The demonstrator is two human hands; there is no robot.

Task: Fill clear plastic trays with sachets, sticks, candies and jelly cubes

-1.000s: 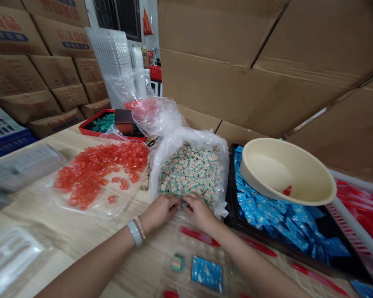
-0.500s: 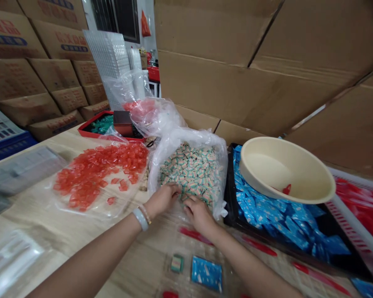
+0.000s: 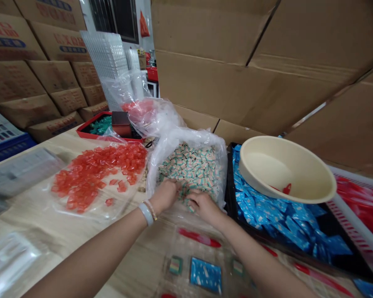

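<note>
My left hand [image 3: 164, 196] is pressed into the near edge of a heap of small wrapped sweets [image 3: 189, 169], striped in green, cream and pink, which lie in an open clear plastic bag [image 3: 170, 149]. My right hand [image 3: 203, 207] is curled at the heap's lower right, with one sweet showing just below its fingers. The fingertips of both hands are hidden by the hands or the sweets. Left of the bag, red translucent candies [image 3: 96, 178] lie on clear plastic. A clear compartment tray [image 3: 199, 265] lies beneath my forearms, holding a blue packet [image 3: 205, 275] and small striped pieces [image 3: 175, 265].
A black tray [image 3: 236, 198] of blue-wrapped packets [image 3: 282, 219] sits to the right, under a tilted cream bowl [image 3: 286, 169]. Further right is a crate of red items [image 3: 360, 211]. A red tray [image 3: 93, 124] of green sweets stands behind. Cardboard boxes [image 3: 34, 82] are stacked at left.
Both hands have moved farther into the heap of sweets, and my left hand has slid up and away from me. My right forearm now uncovers more of the compartment tray.
</note>
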